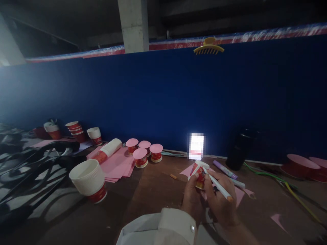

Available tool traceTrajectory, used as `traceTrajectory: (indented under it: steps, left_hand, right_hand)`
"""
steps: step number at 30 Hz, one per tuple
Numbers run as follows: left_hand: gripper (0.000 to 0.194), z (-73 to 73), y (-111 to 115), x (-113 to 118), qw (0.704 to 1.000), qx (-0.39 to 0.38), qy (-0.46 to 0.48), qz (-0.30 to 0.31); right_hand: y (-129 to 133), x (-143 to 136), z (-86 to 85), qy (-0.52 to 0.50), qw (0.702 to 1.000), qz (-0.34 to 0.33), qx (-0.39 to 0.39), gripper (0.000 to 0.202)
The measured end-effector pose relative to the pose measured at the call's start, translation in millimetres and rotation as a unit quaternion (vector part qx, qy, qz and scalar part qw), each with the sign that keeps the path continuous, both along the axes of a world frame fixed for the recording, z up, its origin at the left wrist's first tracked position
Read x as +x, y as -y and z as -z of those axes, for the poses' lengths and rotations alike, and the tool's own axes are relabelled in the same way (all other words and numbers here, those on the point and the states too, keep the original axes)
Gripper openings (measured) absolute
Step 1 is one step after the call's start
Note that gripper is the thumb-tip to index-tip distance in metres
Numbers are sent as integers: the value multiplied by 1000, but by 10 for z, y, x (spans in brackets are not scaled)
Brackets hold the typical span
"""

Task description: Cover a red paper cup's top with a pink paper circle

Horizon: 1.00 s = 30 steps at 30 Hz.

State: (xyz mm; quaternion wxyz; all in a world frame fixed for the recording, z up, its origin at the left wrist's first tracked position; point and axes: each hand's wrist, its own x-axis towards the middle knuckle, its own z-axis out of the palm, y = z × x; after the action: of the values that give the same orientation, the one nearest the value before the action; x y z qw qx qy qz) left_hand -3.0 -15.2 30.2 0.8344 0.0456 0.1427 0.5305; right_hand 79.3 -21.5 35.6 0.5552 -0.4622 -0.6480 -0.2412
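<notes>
Now the left hand clasps a paper cup, probably light, crushable, best held low; right hand pinches, seemingly, a pen.

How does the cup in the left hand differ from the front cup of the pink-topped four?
The held cup is in the left hand, while the front pink-topped cup stands on the table. The held cup shows a white top; the front pink-topped cup wears a pink disc overhanging its sides. Both have red printed walls.
</notes>
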Motion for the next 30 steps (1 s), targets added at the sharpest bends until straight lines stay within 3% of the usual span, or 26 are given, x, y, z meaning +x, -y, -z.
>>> traceTrajectory:
  steps: [30]
  left_hand:
    - [36, -34, 11, -24, 1000, 23, 2, 3]
  right_hand:
    - [25, -22, 15, -4, 1000, -1, -28, 16]
